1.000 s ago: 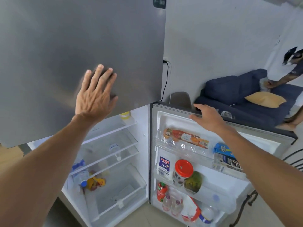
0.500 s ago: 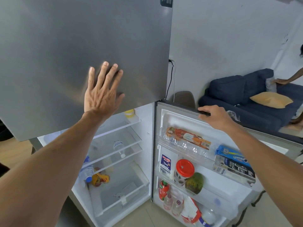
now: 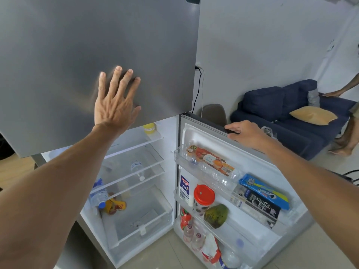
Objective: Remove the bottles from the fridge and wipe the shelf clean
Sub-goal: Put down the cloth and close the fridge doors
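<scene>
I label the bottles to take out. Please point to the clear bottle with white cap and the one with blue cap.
clear water bottle with white cap (image 3: 137, 169), head view, its body.
clear water bottle with blue cap (image 3: 98, 195), head view, its body.

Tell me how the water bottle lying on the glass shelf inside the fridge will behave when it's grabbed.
The water bottle lies on its side on the smooth glass shelf, so a nudge would probably roll it. It looks like thin clear plastic, likely to dent under a firm squeeze. How full it is can't be told, so its weight is uncertain.
</scene>
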Demonstrator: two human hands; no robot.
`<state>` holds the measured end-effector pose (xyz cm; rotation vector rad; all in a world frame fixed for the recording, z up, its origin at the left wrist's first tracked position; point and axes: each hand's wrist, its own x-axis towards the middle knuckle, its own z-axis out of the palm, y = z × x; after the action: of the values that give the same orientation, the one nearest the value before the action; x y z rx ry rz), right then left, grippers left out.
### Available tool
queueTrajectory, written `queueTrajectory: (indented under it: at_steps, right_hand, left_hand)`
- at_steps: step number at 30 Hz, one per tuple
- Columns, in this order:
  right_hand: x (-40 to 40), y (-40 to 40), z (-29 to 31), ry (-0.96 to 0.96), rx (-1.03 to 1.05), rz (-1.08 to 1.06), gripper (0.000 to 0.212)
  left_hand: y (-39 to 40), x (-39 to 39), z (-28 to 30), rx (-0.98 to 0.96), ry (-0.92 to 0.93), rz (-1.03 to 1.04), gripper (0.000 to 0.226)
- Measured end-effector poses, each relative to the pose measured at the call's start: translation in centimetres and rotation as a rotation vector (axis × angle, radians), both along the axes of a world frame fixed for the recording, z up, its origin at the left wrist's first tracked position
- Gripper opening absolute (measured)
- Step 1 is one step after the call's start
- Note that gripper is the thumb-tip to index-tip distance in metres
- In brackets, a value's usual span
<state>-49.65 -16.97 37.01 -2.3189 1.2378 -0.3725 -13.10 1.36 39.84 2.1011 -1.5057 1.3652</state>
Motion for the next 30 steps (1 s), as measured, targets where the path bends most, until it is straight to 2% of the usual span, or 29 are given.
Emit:
queueTrajectory:
  at_steps: [6, 14, 23, 30]
  right_hand:
    - [0.4, 0.7, 0.8, 0.039, 0.062, 0.026, 0.051]
    - [0.5, 2.1, 1.4, -0.058, 0.222, 0.065, 0.05]
    - [1.0, 2.7, 0.4, -0.208, 0.424, 0.067, 0.045]
    - [1.4, 3.4, -1.9, -0.448, 0.567, 0.05, 0.039]
  left_hand:
    - [1.1, 0.4, 0.2, 0.024, -0.011, 0.018, 0.085]
    - [1.7, 0.8, 0.4, 0.039, -0.019, 0.02, 0.085]
    - [1.8, 0.9, 0.4, 0.057, -0.025, 0.036, 0.085]
    - [1.9, 1.0, 0.4, 0.063, -0.029, 0.044, 0.085]
